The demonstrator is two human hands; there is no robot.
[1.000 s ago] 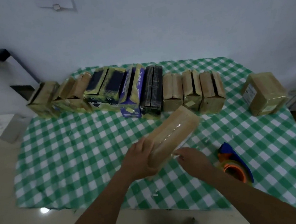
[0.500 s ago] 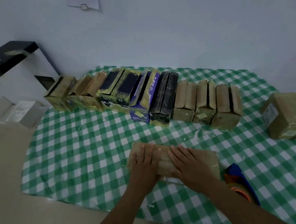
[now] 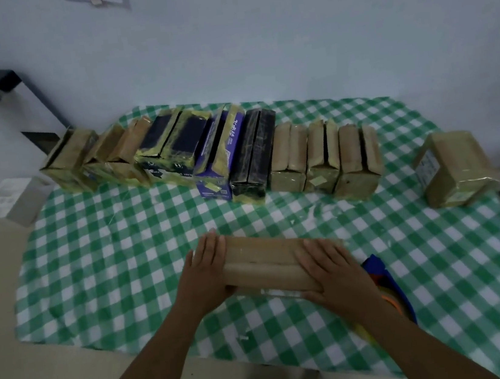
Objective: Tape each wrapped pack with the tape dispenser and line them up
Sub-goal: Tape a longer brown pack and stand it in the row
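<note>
now a long tan wrapped pack (image 3: 264, 260) is seen lying flat on the counter (image 3: 108, 255), which is covered by a green-and-white checked cloth. the pack is placed toward 6 o'clock of the counter, with its length run from 9 to 3 o'clock. both of its ends are pressed down by the hands. the left hand (image 3: 204, 275) is laid flat over the 9 o'clock end, fingers straight and close together, pointed to about 12 o'clock. the right hand (image 3: 336, 273) is laid flat over the 3 o'clock end, fingers straight and slightly spread, pointed to about 11 o'clock. a blue-and-orange plastic tape dispenser (image 3: 387, 276) is found just beside the pack at its 4 o'clock, partly hidden behind the right forearm. along the far side, from 10 to 1 o'clock, a row of wrapped packs (image 3: 289, 158) is stood on edge, side against side: tan ones at both ends, dark and purple ones between. one more tan wrapped block (image 3: 455, 168) is set apart at 2 o'clock, near the counter's edge.
</note>
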